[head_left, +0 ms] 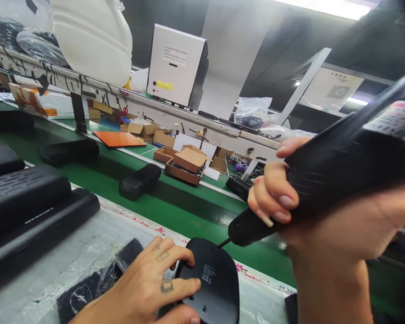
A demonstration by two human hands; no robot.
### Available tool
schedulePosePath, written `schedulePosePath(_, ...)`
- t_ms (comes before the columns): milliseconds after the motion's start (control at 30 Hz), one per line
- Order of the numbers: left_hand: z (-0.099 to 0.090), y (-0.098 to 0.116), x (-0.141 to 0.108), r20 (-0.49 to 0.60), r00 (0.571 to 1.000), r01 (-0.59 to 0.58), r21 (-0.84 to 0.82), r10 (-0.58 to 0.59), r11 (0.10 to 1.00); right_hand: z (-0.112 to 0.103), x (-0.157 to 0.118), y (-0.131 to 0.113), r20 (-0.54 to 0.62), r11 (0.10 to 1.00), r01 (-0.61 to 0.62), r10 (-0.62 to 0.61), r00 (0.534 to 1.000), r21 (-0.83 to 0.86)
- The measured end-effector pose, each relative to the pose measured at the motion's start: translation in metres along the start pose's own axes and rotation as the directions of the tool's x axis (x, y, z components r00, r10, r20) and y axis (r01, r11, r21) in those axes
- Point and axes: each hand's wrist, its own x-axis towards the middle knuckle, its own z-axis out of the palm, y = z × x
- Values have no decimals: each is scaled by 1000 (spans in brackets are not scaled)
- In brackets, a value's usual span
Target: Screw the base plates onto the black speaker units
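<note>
Green conveyor belt point(175, 202) behind the desk point(70, 256), cardboard boxes point(185, 164) beyond. Left hand point(151, 283) clamps black round housing point(212, 283) at desk's front edge. Right hand point(290, 198) wrapped tight around electric screwdriver point(324, 175), bit touching housing. Black casings point(26, 202) stacked left.

Driver point(324, 180) black, label pink-white. Shell point(212, 281) matte black, small grey label print. Belt point(175, 202) behind shell: green. On belt: orange sheet point(119, 139), brown cartons point(185, 164). Above belt: white feeder box point(175, 65), yellow sticker.
</note>
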Motion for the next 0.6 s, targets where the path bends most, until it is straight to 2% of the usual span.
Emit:
schedulePosePath(67,5,1,-2,-46,999,16,-27,-17,1000,0,0,0,51,996,-38,34,998,78)
schedulePosePath(167,15,3,-9,-132,990,42,-99,-55,994,-2,1,-1,18,987,-81,79,997,136)
schedulePosePath(300,22,5,-12,-155,985,47,-162,-72,986,-8,0,0,8,994,-18,17,1000,104)
schedulePosePath(367,20,5,-5,-145,986,50,-206,-81,977,-10,-2,0,33,998,16,-18,999,64)
schedulePosePath(433,17,3,6,-179,976,75,-262,-125,962,-10,-4,-2,56,997,44,-47,997,57)
schedulePosePath(533,15,2,27,-253,948,122,-280,-196,952,-7,-5,-6,66,983,36,-48,997,178)
schedulePosePath(600,15,2,38,-270,950,85,-263,-158,961,-6,-5,-9,72,962,0,-20,997,273)
